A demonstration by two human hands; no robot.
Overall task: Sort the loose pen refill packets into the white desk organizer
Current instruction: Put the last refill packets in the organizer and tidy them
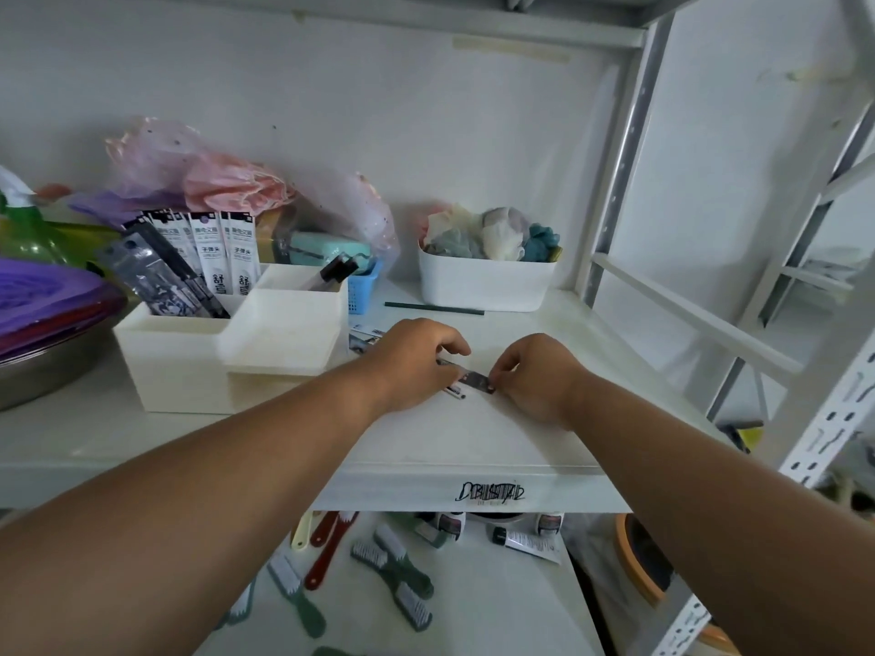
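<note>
The white desk organizer (189, 366) stands on the shelf at left, with several pen refill packets (208, 258) upright in its back compartment and dark pens in another. Right of it, a loose grey refill packet (473, 380) lies flat on the shelf. My left hand (412, 362) covers its left end with curled fingers. My right hand (535, 376) pinches its right end. More loose packets (367, 336) lie just behind my left hand, partly hidden by it.
A white bin of cloths (487, 281) stands at the back right, with a dark thin stick (433, 308) in front of it. A small blue basket (362, 291), plastic bags and a metal bowl (42, 366) crowd the left. Brushes and tubes lie on the shelf below.
</note>
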